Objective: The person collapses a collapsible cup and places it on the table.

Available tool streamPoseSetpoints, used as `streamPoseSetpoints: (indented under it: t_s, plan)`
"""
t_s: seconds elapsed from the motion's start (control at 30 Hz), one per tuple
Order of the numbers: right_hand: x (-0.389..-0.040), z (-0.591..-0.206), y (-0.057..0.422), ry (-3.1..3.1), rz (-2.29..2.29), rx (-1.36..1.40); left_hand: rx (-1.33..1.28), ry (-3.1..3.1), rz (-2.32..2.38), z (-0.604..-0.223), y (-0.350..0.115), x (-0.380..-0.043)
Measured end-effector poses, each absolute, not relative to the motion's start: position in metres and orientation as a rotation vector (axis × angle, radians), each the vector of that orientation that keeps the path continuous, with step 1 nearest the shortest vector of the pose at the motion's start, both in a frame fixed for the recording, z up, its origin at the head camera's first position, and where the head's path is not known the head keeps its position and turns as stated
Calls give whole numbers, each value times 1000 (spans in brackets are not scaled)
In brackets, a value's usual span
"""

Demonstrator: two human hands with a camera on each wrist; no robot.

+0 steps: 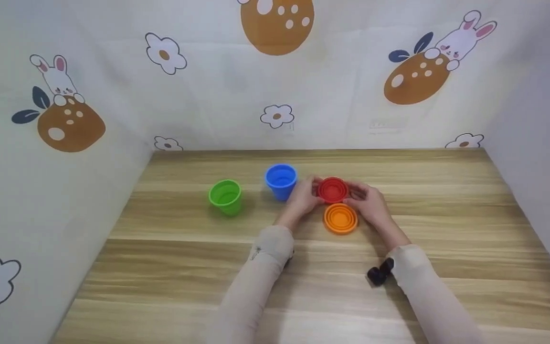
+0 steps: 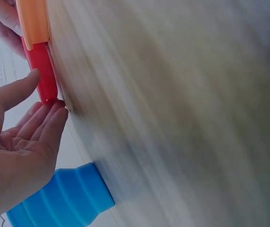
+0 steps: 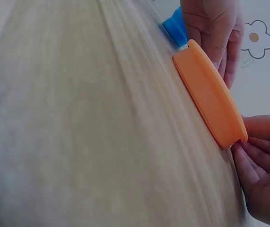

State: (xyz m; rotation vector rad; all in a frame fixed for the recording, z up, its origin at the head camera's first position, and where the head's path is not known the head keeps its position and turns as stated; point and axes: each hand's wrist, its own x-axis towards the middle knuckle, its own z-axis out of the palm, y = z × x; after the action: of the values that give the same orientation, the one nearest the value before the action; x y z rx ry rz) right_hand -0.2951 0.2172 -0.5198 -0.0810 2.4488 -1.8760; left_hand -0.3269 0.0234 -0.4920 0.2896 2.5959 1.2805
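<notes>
Red cup (image 1: 333,190); orange cup (image 1: 340,219) nearer, blue cup (image 1: 280,179) left.

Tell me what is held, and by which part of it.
The flattened red cup, by opposite sides of its outer edge: left grip on its left, right grip on its right.

Table (image 1: 160,277) with green (image 1: 227,198), blue (image 1: 282,181), red (image 1: 333,190), orange cups (image 1: 340,219)

In the right wrist view, the red cup (image 1: 333,190) is largely hidden by the orange cup (image 1: 341,219); the table's (image 1: 174,286) near edge is cut off in the head view.
</notes>
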Motion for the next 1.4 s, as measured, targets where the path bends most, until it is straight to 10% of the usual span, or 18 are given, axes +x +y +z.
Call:
streamPoseSetpoints:
  t_s: [1.4]
  plan:
    - [-296,-520,216,2419,-1924,-38,245,2619,1175,-489,27,-323]
